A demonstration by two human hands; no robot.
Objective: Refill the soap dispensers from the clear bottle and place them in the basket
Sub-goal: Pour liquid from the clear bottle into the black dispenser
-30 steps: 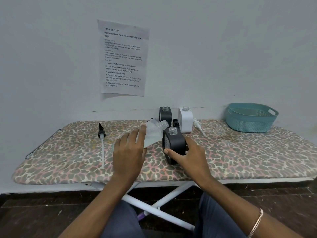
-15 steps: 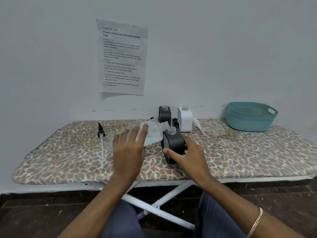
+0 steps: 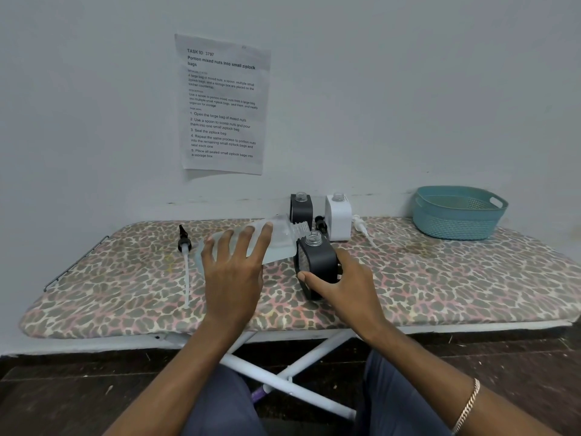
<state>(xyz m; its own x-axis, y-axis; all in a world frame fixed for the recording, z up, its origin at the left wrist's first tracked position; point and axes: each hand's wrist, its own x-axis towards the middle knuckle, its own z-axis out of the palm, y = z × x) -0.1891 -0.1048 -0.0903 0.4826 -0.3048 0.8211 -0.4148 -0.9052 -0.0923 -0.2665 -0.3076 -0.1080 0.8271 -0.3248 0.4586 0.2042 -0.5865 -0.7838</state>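
Tilted clear bottle (uncapped, see-through)

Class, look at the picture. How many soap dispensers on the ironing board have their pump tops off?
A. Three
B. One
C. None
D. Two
A: the black dispenser steadied by the right hand, the second black dispenser and the white dispenser by the wall all show bare open necks.
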